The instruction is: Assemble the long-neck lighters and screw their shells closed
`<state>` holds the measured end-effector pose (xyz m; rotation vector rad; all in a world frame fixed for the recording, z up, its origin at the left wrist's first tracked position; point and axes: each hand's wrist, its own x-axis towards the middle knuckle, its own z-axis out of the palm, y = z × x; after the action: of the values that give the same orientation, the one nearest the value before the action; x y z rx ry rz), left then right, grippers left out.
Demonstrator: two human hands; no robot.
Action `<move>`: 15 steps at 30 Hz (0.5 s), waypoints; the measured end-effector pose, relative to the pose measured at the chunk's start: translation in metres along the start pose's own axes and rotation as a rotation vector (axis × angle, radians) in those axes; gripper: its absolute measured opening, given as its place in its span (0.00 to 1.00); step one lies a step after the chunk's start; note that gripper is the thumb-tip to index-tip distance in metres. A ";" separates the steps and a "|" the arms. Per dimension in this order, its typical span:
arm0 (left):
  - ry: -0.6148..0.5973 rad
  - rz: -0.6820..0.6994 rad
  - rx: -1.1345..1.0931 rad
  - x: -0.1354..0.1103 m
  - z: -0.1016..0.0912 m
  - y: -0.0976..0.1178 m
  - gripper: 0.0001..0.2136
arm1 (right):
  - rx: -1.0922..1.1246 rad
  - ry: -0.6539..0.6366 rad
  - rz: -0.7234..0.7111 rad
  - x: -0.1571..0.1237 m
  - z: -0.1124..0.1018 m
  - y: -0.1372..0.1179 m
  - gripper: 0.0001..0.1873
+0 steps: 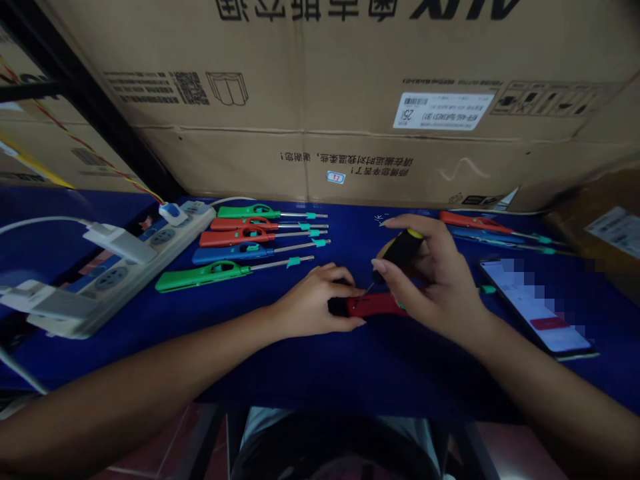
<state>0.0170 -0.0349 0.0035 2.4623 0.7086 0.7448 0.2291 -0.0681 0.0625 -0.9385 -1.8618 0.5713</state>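
The person sits at the bench, which is covered in dark blue cloth, with both bare forearms reaching in from the near edge. The left hand lies curled over the butt end of a red lighter, fingers bent down and closed on it, pinning it flat to the cloth about the middle of the bench, a little toward the near edge. The right hand is wrapped round a screwdriver with a black handle and yellow cap, fingers closed on the grip. The thin shaft slants down to the lighter's body just beside the left fingertips. A teal tip shows past the right hand, lying in line with the lighter. Toward the left end of the bench five more lighters lie side by side in a neat row: green, red, red, blue, green, nozzles pointing right. A white power strip with plugs in it sits at the left edge. At the far right, a red and a blue lighter lie together near the back edge. A phone with its screen lit lies by the right edge. A big cardboard box stands along the back.
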 end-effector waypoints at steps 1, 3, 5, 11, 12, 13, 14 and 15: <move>0.004 0.006 0.005 0.000 0.000 0.000 0.15 | -0.021 -0.033 0.014 0.003 -0.002 -0.003 0.24; 0.010 0.020 0.014 0.000 -0.001 0.001 0.15 | -0.074 -0.117 0.025 0.010 -0.007 -0.012 0.24; 0.003 0.029 0.019 0.000 -0.002 0.001 0.14 | -0.149 -0.232 0.035 0.017 -0.013 -0.022 0.27; -0.003 0.016 0.029 0.000 -0.004 0.002 0.16 | -0.099 -0.417 -0.022 0.028 -0.029 -0.025 0.29; -0.001 0.017 0.027 0.000 -0.003 0.002 0.16 | -0.063 -0.395 -0.040 0.029 -0.029 -0.019 0.28; -0.002 0.018 0.026 0.000 -0.003 0.002 0.17 | -0.026 -0.359 -0.059 0.028 -0.028 -0.012 0.27; -0.004 0.019 0.027 0.000 -0.003 0.001 0.17 | -0.005 -0.315 -0.070 0.028 -0.026 -0.005 0.26; -0.006 0.016 0.028 0.000 -0.003 0.001 0.17 | 0.006 -0.257 -0.094 0.027 -0.023 0.001 0.24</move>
<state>0.0153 -0.0351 0.0060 2.4973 0.7027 0.7376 0.2432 -0.0456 0.0870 -0.7984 -2.1197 0.6646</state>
